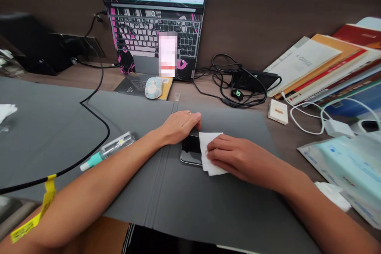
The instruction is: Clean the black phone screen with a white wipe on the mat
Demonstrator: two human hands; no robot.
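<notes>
A smartphone (190, 151) with a dark, glossy screen lies flat on a grey desk mat (190, 202). My left hand (182, 125) is closed at the phone's far edge, its fingers curled down and partly hidden. Under the bent fingers of my right hand (230, 154) is a folded white tissue (216, 169), pressed onto the phone's right part. That side of the phone is covered by the tissue. Left of my left forearm lies a clear spray bottle (111, 149) with a teal and white top.
An open laptop (133, 63) stands at the back, with a mouse (154, 87) before it. A black cable (107, 131) crosses the mat's left side. To the right are a power adapter (253, 80), leaning books (321, 67), a small box (278, 112) and a tissue pack (351, 166).
</notes>
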